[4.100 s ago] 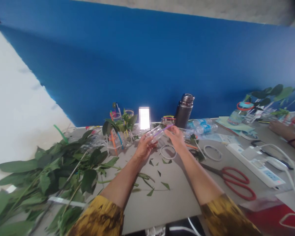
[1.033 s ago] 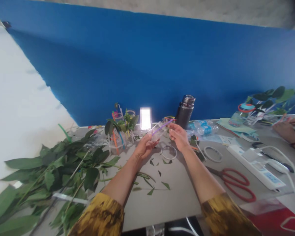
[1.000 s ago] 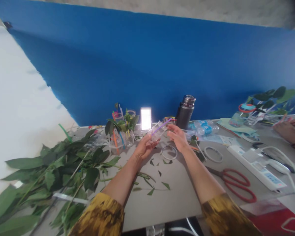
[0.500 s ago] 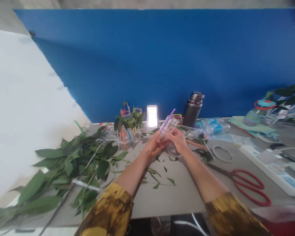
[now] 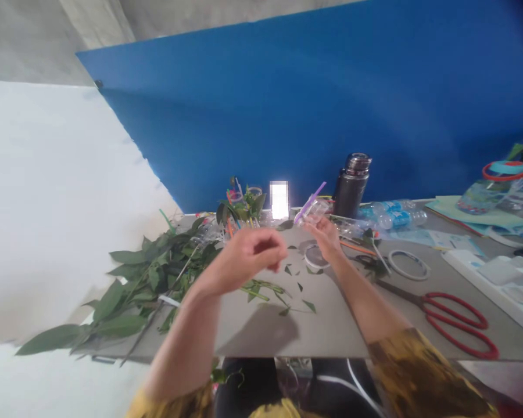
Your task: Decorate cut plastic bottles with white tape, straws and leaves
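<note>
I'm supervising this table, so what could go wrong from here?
The right hand alone holds the clear plastic piece with its purple straw at the fingertips, so it might slip and fall among the leaf scraps. The right forearm is also close to the blades of the red-handled scissors and could knock them.

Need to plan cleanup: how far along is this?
Looks done: clear cups holding leaves and coloured straws. In hand: the right hand grips a clear plastic cup with a purple straw; the left hand holds nothing visible. Apparently left: a heap of leafy branches and water bottles.
</note>
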A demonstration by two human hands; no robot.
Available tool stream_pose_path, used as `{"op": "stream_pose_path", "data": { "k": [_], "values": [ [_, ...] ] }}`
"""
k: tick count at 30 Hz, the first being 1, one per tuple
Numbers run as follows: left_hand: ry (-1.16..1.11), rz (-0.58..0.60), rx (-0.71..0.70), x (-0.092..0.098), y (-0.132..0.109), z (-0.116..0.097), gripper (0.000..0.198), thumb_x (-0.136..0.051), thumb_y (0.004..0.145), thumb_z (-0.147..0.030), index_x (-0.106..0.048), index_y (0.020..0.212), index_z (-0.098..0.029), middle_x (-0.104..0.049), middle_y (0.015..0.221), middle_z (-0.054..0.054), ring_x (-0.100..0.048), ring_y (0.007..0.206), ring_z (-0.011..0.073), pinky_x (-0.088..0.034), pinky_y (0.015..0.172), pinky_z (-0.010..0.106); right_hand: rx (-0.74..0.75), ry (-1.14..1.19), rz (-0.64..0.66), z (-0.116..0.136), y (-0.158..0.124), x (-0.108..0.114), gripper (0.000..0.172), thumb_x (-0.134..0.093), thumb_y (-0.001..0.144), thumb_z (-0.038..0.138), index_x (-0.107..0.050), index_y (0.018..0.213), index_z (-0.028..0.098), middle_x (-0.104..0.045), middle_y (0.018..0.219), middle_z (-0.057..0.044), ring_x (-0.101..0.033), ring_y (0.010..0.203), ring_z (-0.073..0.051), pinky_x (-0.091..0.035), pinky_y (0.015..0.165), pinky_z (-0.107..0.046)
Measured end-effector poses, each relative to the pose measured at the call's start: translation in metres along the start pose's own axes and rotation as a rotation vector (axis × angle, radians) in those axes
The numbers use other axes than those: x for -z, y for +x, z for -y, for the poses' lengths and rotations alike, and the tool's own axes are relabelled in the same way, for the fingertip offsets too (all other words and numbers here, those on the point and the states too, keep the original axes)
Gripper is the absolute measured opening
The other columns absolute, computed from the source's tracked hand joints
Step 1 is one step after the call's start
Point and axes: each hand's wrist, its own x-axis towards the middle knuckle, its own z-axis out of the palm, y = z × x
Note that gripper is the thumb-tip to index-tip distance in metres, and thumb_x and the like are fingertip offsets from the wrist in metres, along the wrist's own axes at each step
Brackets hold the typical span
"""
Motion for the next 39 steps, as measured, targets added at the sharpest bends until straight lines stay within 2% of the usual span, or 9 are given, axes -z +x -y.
{"op": "stream_pose_path", "data": {
  "k": [3, 6, 9, 12, 17, 23, 30, 36, 39],
  "values": [
    [0.525, -0.054, 0.24, 0.051, -0.073, 0.017, 0.024, -0.061, 0.096, -0.041, -0.078, 0.091, -0.026, -0.078, 0.089, 0.003, -0.071, 0.078, 0.0208, -0.056, 0.075, 0.032, -0.001, 0.013, 0.023, -0.002, -0.002, -0.001, 0.062, -0.09, 0.068, 0.062, -0.076, 0.111, 0.019, -0.082, 0.104, -0.01, -0.076, 0.099, -0.031, -0.059, 0.09, -0.045],
    [0.841, -0.239, 0.427, 0.083, -0.123, 0.083, 0.031, -0.057, 0.086, -0.033, -0.079, 0.107, -0.024, -0.079, 0.12, 0.009, -0.074, 0.108, 0.0319, -0.058, 0.099, 0.042, 0.0, -0.031, 0.047, -0.003, -0.001, -0.002, 0.059, -0.09, 0.069, 0.059, -0.077, 0.11, 0.02, -0.082, 0.108, -0.011, -0.076, 0.103, -0.032, -0.059, 0.093, -0.046],
    [0.943, -0.293, 0.501, 0.092, -0.151, 0.15, 0.04, -0.055, 0.086, -0.034, -0.075, 0.118, -0.02, -0.072, 0.138, 0.015, -0.064, 0.135, 0.0346, -0.051, 0.116, 0.045, -0.019, -0.075, 0.033, -0.005, -0.001, -0.001, 0.059, -0.089, 0.068, 0.059, -0.077, 0.109, 0.02, -0.082, 0.111, -0.012, -0.076, 0.106, -0.034, -0.06, 0.092, -0.046],
    [1.015, -0.411, 0.58, 0.092, -0.158, 0.183, 0.037, -0.053, 0.089, -0.033, -0.07, 0.118, -0.019, -0.073, 0.132, 0.019, -0.065, 0.133, 0.0349, -0.05, 0.115, 0.047, -0.033, -0.085, 0.034, -0.006, -0.003, 0.0, 0.059, -0.089, 0.069, 0.059, -0.078, 0.111, 0.019, -0.082, 0.111, -0.013, -0.077, 0.105, -0.034, -0.061, 0.092, -0.047],
    [0.88, -0.692, 0.646, 0.112, -0.141, 0.174, 0.036, -0.052, 0.086, -0.02, -0.065, 0.12, -0.02, -0.078, 0.107, 0.013, -0.076, 0.1, 0.0312, -0.058, 0.092, 0.042, -0.013, -0.086, 0.038, -0.007, -0.004, 0.002, 0.058, -0.089, 0.07, 0.059, -0.078, 0.111, 0.019, -0.083, 0.109, -0.012, -0.077, 0.101, -0.033, -0.06, 0.093, -0.048],
    [0.759, -0.992, 0.686, 0.169, -0.134, 0.15, 0.026, -0.062, 0.085, -0.029, -0.071, 0.109, -0.021, -0.08, 0.115, 0.014, -0.076, 0.107, 0.0341, -0.06, 0.092, 0.044, -0.01, -0.099, 0.046, -0.01, -0.003, 0.004, 0.058, -0.087, 0.072, 0.06, -0.078, 0.113, 0.019, -0.083, 0.111, -0.013, -0.077, 0.104, -0.034, -0.061, 0.093, -0.048],
    [0.885, -0.798, 0.726, 0.195, -0.129, 0.173, 0.02, -0.058, 0.09, -0.024, -0.074, 0.1, -0.018, -0.081, 0.111, 0.015, -0.075, 0.108, 0.0349, -0.059, 0.095, 0.046, -0.032, -0.132, 0.055, -0.007, -0.004, 0.003, 0.058, -0.086, 0.071, 0.062, -0.079, 0.11, 0.019, -0.083, 0.106, -0.012, -0.077, 0.098, -0.033, -0.061, 0.088, -0.046],
    [1.123, -0.839, 0.73, 0.174, -0.099, 0.178, 0.031, -0.064, 0.089, -0.036, -0.077, 0.112, -0.02, -0.072, 0.129, 0.022, -0.06, 0.131, 0.0494, -0.052, 0.101, 0.065, -0.043, -0.147, 0.025, -0.002, -0.006, 0.001, 0.061, -0.087, 0.067, 0.064, -0.079, 0.107, 0.019, -0.083, 0.103, -0.012, -0.077, 0.096, -0.035, -0.061, 0.09, -0.049],
    [1.095, -0.741, 0.561, 0.156, -0.07, 0.173, 0.038, -0.063, 0.09, -0.043, -0.074, 0.116, -0.018, -0.075, 0.119, 0.022, -0.065, 0.125, 0.0414, -0.05, 0.108, 0.055, -0.056, -0.167, 0.033, -0.003, -0.006, 0.001, 0.06, -0.087, 0.067, 0.062, -0.08, 0.107, 0.018, -0.083, 0.102, -0.012, -0.078, 0.096, -0.035, -0.061, 0.089, -0.05]
  ]
}}
